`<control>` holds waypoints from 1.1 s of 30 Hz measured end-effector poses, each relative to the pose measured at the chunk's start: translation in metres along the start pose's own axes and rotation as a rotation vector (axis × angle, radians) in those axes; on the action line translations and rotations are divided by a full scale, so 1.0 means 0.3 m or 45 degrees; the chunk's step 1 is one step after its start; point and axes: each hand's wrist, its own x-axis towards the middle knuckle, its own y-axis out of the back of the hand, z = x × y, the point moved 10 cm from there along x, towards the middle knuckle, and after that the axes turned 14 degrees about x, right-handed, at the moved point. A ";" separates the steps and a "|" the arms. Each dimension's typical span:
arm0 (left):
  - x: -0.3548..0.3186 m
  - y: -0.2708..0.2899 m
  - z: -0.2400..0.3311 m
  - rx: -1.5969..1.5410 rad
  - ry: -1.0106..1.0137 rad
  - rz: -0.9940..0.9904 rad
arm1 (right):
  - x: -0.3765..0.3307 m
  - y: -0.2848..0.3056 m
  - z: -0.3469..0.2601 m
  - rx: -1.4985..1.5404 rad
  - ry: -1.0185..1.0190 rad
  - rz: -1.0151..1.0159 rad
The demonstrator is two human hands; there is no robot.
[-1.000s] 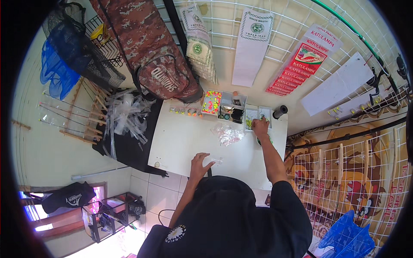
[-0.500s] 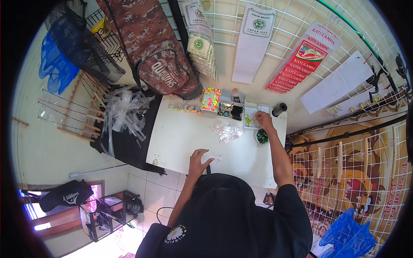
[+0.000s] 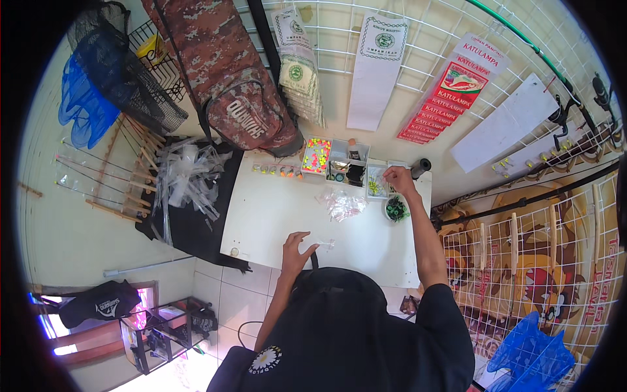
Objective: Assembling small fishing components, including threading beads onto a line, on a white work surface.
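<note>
My left hand [image 3: 296, 253] is above the near part of the white table [image 3: 268, 209], thumb and fingers apart in a curve. Beside its thumb tip is a small clear plastic bag [image 3: 327, 244]; whether the thumb touches it I cannot tell. Farther off to the right, my right hand [image 3: 398, 178] reaches over the edge of a small white tray [image 3: 377, 196] of yellow-green pieces [image 3: 375, 185]. Its fingertips are pinched together, and what is between them is too small to make out. A pile of clear plastic bags [image 3: 345, 204] lies between the hands.
A potted plant [image 3: 396, 208] stands under my right forearm, with a black cylinder [image 3: 422, 167] behind. At the back are a box of bright pink and yellow pieces [image 3: 317, 155], an organizer [image 3: 347, 163] and a row of small lures [image 3: 277, 171]. A camouflage bag [image 3: 251, 111] hangs nearby.
The view has shifted slightly. My left hand has drawn a little to the left, its curve still apart. My right hand stays over the small tray, pinched as before.
</note>
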 end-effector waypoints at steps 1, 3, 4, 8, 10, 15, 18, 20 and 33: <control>-0.003 0.014 -0.001 0.005 -0.007 0.022 | -0.002 -0.012 -0.023 0.056 0.015 -0.008; -0.006 0.034 0.000 0.016 -0.016 0.052 | -0.004 -0.028 -0.070 0.116 0.037 -0.018; 0.003 0.034 0.012 0.009 -0.013 0.045 | -0.007 -0.010 -0.063 0.112 0.030 0.005; 0.035 0.056 0.055 -0.022 -0.033 0.030 | -0.020 0.023 -0.071 0.305 0.019 0.064; 0.047 0.058 0.087 -0.042 -0.065 0.031 | -0.042 0.064 -0.066 0.550 0.059 0.121; 0.078 0.088 0.125 -0.173 -0.026 0.020 | -0.130 -0.010 -0.239 0.868 -0.141 0.127; 0.127 0.098 0.210 -0.278 -0.070 0.023 | -0.193 -0.053 -0.334 1.091 -0.130 0.072; 0.163 0.105 0.287 -0.379 -0.128 0.021 | -0.248 -0.099 -0.362 1.164 -0.150 0.069; 0.142 -0.037 0.344 -0.719 -0.077 -0.268 | -0.547 -0.423 -0.438 1.552 -0.339 -0.194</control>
